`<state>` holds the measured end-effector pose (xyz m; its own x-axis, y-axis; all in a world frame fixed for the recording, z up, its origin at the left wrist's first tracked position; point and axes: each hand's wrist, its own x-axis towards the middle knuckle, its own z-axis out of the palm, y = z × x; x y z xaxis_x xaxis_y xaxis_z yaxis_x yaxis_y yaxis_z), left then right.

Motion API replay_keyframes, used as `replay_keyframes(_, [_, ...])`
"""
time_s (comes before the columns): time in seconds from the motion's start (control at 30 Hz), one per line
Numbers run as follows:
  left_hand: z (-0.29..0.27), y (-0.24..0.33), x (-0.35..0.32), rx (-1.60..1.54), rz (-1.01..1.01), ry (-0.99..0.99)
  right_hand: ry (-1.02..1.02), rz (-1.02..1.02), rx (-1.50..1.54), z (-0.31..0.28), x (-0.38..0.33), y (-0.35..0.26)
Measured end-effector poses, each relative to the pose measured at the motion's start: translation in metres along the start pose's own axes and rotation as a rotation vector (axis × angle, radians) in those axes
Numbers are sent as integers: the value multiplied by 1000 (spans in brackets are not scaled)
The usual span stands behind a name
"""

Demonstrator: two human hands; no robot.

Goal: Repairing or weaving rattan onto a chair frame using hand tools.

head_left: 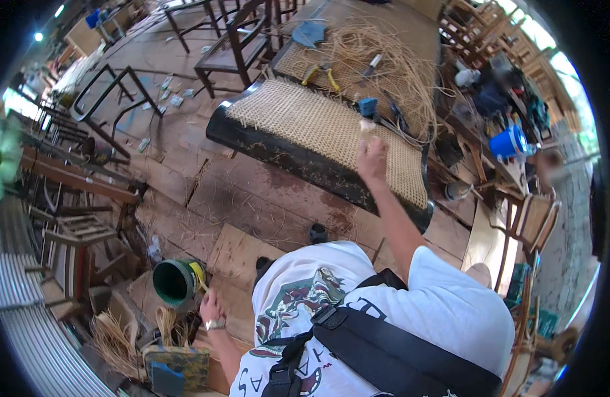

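Note:
A woven cane panel (305, 119) in a dark, curved wooden frame (278, 155) lies ahead of me. My right hand (372, 157) is closed over the right part of the weave. A small pale thing (367, 124) shows just beyond its knuckles; whether the fingers grip it is unclear. Low on the left, my left hand (211, 308), with a watch at the wrist, is closed beside a green bucket (174, 283). A thin yellowish strip (202, 279) shows between that hand and the bucket rim, but what the fingers hold is too small to make out.
Beyond the weave lie loose cane strands (391, 56), yellow-handled pliers (321, 76) and a blue block (368, 107). Dark chair frames (113, 99) stand at left. A blue bucket (509, 142) sits at right. Cane bundles (116, 337) lie near the green bucket.

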<state>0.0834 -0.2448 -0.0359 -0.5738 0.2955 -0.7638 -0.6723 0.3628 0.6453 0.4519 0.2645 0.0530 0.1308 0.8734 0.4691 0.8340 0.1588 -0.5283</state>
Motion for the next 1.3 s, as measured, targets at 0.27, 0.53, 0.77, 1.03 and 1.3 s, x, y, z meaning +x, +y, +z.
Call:
replay_keyframes(0.27, [242, 106, -89, -131, 254, -406, -1382, 96, 951, -35, -118, -173])
replay_keyframes(0.53, [187, 157, -72, -432, 153, -318, -1337, -209, 609, -86, -99, -117])
replay_keyframes(0.77, [126, 164, -37, -578, 151, -440, -947, 385, 566, -89, -135, -80])
replay_keyframes(1.03, [105, 162, -13, -451, 222, -319, -1158, 846, 1209, -139, -134, -88])
replay_keyframes(1.3, [115, 162, 3, -141, 385, -258, -1062, 746, 1032, -179, -135, -78])
